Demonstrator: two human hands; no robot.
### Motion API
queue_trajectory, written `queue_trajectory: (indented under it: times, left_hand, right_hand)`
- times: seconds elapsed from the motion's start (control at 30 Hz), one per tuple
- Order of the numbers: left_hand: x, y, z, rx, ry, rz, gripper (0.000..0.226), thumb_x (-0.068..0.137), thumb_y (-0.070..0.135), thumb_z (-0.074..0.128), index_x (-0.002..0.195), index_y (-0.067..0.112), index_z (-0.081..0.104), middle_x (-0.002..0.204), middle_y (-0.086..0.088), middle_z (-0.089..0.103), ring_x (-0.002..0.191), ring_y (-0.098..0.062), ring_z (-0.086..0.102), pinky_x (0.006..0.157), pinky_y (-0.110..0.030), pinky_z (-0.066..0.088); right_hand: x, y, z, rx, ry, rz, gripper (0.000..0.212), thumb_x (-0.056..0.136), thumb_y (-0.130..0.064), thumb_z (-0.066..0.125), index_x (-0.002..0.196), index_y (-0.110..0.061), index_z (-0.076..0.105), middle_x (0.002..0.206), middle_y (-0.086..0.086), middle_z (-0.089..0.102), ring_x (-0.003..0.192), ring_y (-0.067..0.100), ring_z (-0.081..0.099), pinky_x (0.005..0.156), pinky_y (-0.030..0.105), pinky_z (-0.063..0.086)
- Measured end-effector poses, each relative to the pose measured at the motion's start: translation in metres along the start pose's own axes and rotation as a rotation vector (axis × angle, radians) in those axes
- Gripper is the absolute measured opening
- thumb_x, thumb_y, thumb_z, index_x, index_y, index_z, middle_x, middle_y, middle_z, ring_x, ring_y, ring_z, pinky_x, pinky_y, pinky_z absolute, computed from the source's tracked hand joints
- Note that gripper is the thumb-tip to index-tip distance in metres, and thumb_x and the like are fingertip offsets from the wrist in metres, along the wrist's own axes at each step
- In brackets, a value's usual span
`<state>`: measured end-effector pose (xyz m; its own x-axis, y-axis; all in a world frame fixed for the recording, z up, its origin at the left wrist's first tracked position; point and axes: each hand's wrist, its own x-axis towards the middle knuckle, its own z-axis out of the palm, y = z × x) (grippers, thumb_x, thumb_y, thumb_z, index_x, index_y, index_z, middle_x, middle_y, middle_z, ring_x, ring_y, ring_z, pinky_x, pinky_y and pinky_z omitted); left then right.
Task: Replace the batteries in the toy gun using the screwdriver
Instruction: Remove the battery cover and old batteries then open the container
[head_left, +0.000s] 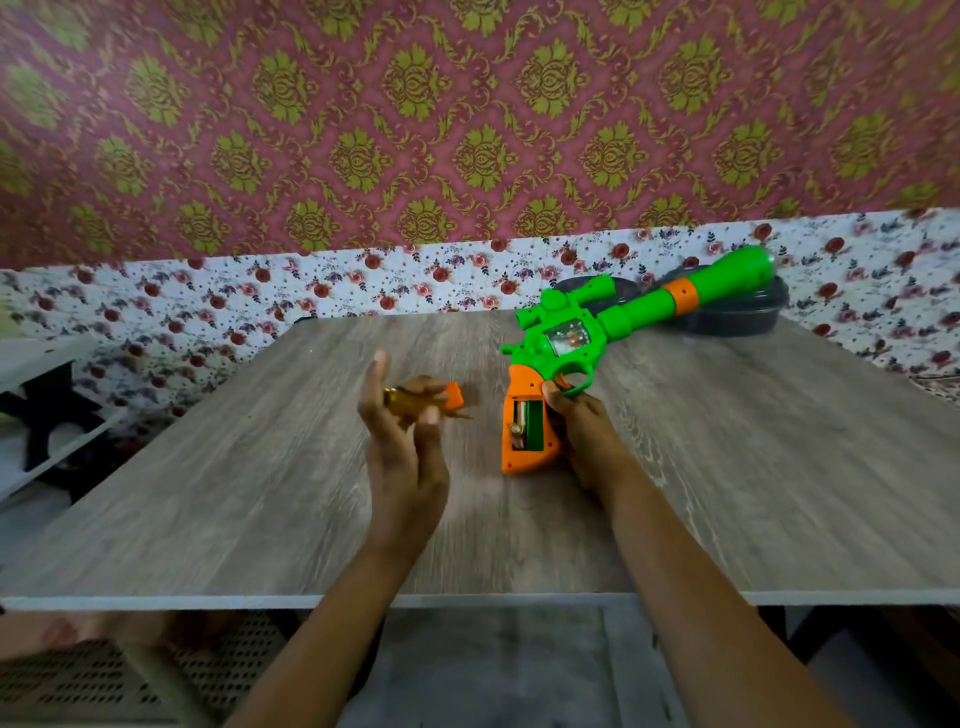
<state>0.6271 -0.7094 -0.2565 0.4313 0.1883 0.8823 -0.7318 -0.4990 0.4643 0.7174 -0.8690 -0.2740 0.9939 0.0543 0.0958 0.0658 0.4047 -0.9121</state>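
A red and gold patterned wall (467, 114) fills the top of the view, with a flowered cloth (208, 301) below it. In front stands a grey wood-grain table (260, 493). The toy gun (566, 338), green with an orange grip, lies on the right half of the table, and its long barrel leans on a black container (737, 312) at the far edge. The right hand (576, 421) grips the gun at the grip, thumb curled by the trigger guard. The left hand (402, 441) is raised over the middle of the table, thumb up and fingers loosely spread. It is blurred, so I cannot tell whether it holds anything. Just behind it are the amber-handled screwdriver (402, 401) and a small orange cover (455, 396). The opening in the grip (527, 423) faces up, with a battery (517, 428) inside.
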Motion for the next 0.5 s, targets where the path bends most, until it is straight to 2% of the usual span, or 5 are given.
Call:
queue_trajectory:
  times: [0.07, 0.17, 0.23, 0.33, 0.5]
  left_hand:
    - [0.005, -0.002, 0.000, -0.134, 0.048, -0.157, 0.045, 0.093, 0.009, 0.037, 0.133, 0.025, 0.022, 0.094, 0.003, 0.057, 0.085, -0.012, 0.059, 0.079, -0.027, 0.052]
    - [0.010, -0.002, 0.003, -0.178, 0.025, -0.284, 0.041, 0.088, 0.010, 0.040, 0.121, 0.033, 0.030, 0.078, 0.004, 0.046, 0.065, -0.003, 0.048, 0.060, -0.027, 0.047]
    - [0.009, -0.002, 0.005, -0.052, -0.065, -0.272, 0.039, 0.087, 0.027, 0.049, 0.121, 0.035, 0.030, 0.070, 0.005, 0.043, 0.058, -0.002, 0.044, 0.053, -0.020, 0.042]
    - [0.010, -0.001, 0.011, 0.106, -0.272, -0.197, 0.048, 0.078, 0.056, 0.056, 0.114, 0.027, 0.048, 0.061, 0.009, 0.043, 0.052, -0.004, 0.043, 0.049, -0.018, 0.038]
    - [0.006, -0.003, 0.022, 0.373, -0.482, -0.127, 0.051, 0.068, 0.067, 0.059, 0.082, 0.018, 0.063, 0.069, 0.007, 0.059, 0.063, -0.010, 0.054, 0.056, -0.030, 0.043]
  right_hand:
    - [0.000, 0.000, 0.001, -0.052, -0.009, -0.015, 0.013, 0.091, -0.013, 0.053, 0.089, -0.013, 0.066, 0.073, -0.004, 0.072, 0.068, 0.010, 0.067, 0.085, 0.042, 0.051]
    - [-0.002, -0.001, 0.003, -0.062, -0.002, -0.015, 0.014, 0.091, -0.013, 0.053, 0.088, -0.014, 0.066, 0.073, -0.005, 0.072, 0.069, 0.010, 0.066, 0.087, 0.043, 0.050]
    - [-0.002, -0.001, 0.003, -0.061, -0.006, -0.018, 0.014, 0.092, -0.013, 0.052, 0.089, -0.014, 0.066, 0.079, 0.000, 0.072, 0.074, 0.015, 0.065, 0.089, 0.045, 0.049]
    - [-0.003, -0.002, 0.003, -0.080, -0.006, -0.022, 0.013, 0.092, -0.013, 0.051, 0.093, -0.012, 0.064, 0.092, 0.011, 0.067, 0.083, 0.023, 0.062, 0.093, 0.050, 0.046]
    - [-0.003, -0.003, 0.003, -0.092, 0.000, -0.007, 0.014, 0.091, -0.015, 0.054, 0.089, -0.012, 0.067, 0.093, 0.014, 0.068, 0.091, 0.030, 0.062, 0.097, 0.051, 0.045]
